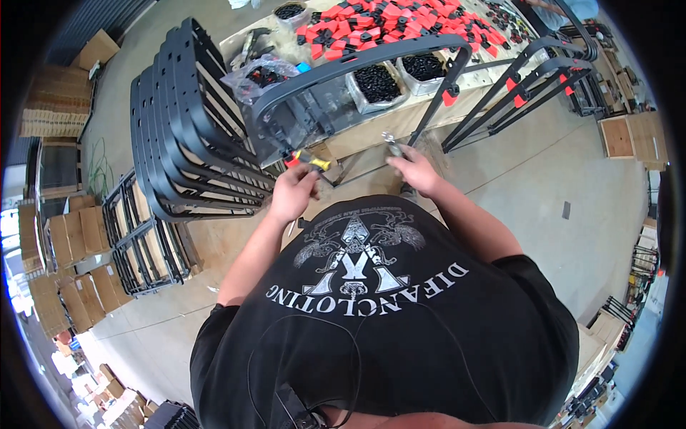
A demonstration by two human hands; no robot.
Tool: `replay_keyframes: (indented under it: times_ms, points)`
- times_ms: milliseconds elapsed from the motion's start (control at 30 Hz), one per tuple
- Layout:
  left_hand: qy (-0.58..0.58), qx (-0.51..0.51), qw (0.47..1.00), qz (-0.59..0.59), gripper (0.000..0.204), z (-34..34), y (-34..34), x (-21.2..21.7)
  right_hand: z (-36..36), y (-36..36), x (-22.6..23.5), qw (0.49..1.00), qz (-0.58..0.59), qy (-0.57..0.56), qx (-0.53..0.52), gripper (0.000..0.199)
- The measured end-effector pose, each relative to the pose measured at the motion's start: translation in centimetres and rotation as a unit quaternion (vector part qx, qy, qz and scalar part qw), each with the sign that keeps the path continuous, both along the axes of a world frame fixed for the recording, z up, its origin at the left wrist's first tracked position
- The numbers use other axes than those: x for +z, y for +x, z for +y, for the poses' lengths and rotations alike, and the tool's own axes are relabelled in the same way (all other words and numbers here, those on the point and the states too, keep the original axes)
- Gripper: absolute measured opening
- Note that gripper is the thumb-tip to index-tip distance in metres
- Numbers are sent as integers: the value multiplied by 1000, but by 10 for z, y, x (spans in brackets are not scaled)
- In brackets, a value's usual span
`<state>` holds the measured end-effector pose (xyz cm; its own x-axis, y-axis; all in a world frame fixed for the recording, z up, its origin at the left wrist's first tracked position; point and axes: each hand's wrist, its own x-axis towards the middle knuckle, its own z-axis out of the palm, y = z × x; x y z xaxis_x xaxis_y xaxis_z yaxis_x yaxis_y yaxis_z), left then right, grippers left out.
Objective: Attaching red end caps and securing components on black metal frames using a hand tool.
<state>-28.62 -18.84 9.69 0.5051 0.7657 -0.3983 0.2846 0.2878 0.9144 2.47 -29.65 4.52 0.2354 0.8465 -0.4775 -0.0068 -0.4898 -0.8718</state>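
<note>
My right hand [416, 170] is closed round a short metal wrench [391, 141], whose silver head points away from me. My left hand [296, 191] has its fingers curled together, and whatever they may pinch is too small or hidden to name. Just beyond its fingertips is a yellow and black handle, like a screwdriver's [313, 161], with a red part beside it; whether I touch it I cannot tell. Ahead of both hands stands a black metal frame [357, 57] with a rounded top bar, leaning across the workbench edge. A red clip [449, 98] sits on its right leg.
The workbench [350, 141] holds a heap of red and black plastic parts [400, 25], bins of black pieces [376, 84], a plastic bag [261, 75] and a hammer [251, 44]. Several black frames [161, 129] stand stacked at left; more frames [514, 86] lean at right. Cardboard boxes [75, 236] line the left.
</note>
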Motion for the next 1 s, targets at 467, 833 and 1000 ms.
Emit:
replay_keyframes:
  times_ms: [467,833,1000]
  points:
    - [177,-23,979,94,38,8,304,41,52,180,65,961,262,79,27,41]
    - [95,7,988,123,37,10,388,15,24,284,8,992,45,107,-57,33]
    - [-82,52,993,71,56,10,412,-3,49,308,-1,974,-47,151,-160,36]
